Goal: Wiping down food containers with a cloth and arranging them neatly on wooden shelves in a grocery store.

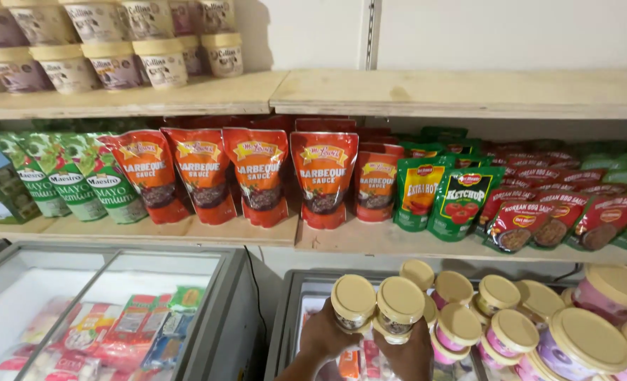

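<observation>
My left hand grips a small tub with a beige lid low in the head view. Beside it my right hand holds a second, matching tub; more tubs seem clustered in the same grip. Both hands are raised above a chest freezer. Just right of them, several tubs with beige lids and pink or purple sides are piled on the freezer.
A wooden shelf above carries red sauce pouches, green pouches and more at right. The top shelf holds several tubs at left. A glass-lidded freezer with frozen packs stands at left.
</observation>
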